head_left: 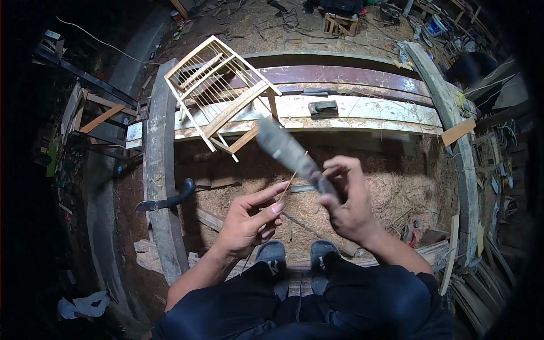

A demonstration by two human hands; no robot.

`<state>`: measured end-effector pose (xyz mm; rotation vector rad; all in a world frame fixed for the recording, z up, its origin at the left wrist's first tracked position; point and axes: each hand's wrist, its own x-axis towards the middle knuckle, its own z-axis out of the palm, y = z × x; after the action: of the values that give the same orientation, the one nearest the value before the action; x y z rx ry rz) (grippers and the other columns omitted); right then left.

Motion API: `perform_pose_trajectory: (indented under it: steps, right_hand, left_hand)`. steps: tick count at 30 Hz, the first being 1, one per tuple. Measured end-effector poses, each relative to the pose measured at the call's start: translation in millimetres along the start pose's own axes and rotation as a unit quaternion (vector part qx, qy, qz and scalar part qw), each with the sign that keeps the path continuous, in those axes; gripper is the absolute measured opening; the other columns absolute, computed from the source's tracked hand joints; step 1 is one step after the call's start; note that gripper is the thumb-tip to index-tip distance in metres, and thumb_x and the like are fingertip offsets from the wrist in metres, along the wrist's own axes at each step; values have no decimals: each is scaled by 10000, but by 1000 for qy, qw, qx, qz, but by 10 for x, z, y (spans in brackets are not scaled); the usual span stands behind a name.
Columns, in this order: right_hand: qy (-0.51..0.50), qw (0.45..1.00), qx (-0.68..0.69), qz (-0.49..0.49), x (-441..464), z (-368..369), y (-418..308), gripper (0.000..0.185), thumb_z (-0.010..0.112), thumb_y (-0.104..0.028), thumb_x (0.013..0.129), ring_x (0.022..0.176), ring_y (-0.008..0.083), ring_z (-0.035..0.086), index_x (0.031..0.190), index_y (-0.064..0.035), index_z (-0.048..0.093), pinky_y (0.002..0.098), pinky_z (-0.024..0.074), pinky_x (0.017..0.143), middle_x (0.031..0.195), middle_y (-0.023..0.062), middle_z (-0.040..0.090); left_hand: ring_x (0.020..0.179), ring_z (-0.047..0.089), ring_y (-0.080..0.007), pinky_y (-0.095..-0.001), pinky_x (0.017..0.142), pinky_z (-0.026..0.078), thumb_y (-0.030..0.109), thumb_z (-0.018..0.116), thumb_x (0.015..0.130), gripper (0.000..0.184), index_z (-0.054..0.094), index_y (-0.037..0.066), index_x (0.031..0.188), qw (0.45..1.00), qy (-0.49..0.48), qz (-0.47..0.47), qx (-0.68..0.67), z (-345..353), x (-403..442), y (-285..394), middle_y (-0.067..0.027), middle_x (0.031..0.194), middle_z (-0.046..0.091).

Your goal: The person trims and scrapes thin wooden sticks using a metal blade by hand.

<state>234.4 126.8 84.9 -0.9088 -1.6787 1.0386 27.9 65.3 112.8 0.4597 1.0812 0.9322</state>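
Note:
My left hand (242, 225) pinches a thin bamboo stick (289, 184) between thumb and forefinger, its upper end pointing up and to the right. In my right hand (352, 212) is a broad-bladed knife (283, 148), gripped by its handle, with the blade slanting up to the left. Motion blurs the blade. It crosses close to the stick's upper end, but I cannot tell whether the two touch. Beyond my hands, a wooden cage frame (231, 111) with thin bars rests tilted on the plank bench.
A second knife (170, 199) with a black curved handle lies across the left beam (161, 136). On the white plank (379, 110) sits a small dark block (323, 109). Wood shavings (391, 192) cover the ground around my sandalled feet (271, 255). Another beam (467, 198) stands right.

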Motion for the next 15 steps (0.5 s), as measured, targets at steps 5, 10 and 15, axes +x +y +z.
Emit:
perform_pose_trajectory:
  steps: [5, 10, 15]
  right_hand:
    - [-78, 993, -65, -63, -43, 28, -33, 462, 824, -268, 782, 724, 221, 624, 1059, -20, 551, 327, 498, 604, 853, 121, 579]
    - [-84, 991, -58, -89, -24, 64, -86, 345, 803, -234, 799, 705, 233, 624, 975, -23, 597, 352, 502, 583, 859, 122, 599]
    - [-30, 992, -82, -95, 11, 15, -35, 341, 811, -248, 799, 652, 220, 616, 918, -14, 593, 332, 488, 537, 815, 110, 600]
  left_hand:
    - [510, 432, -49, -199, 443, 316, 82, 600, 960, 302, 625, 20, 1254, 1000, -5, 1, 24, -40, -19, 3, 6, 660, 526]
    - [509, 444, -57, -202, 438, 306, 54, 583, 960, 262, 645, 8, 1211, 999, -19, 31, 37, -77, -55, -21, 6, 635, 514]
    - [500, 455, -65, -198, 426, 293, 41, 599, 950, 120, 641, -7, 1051, 999, -23, 22, 10, -104, -25, -61, -5, 682, 543]
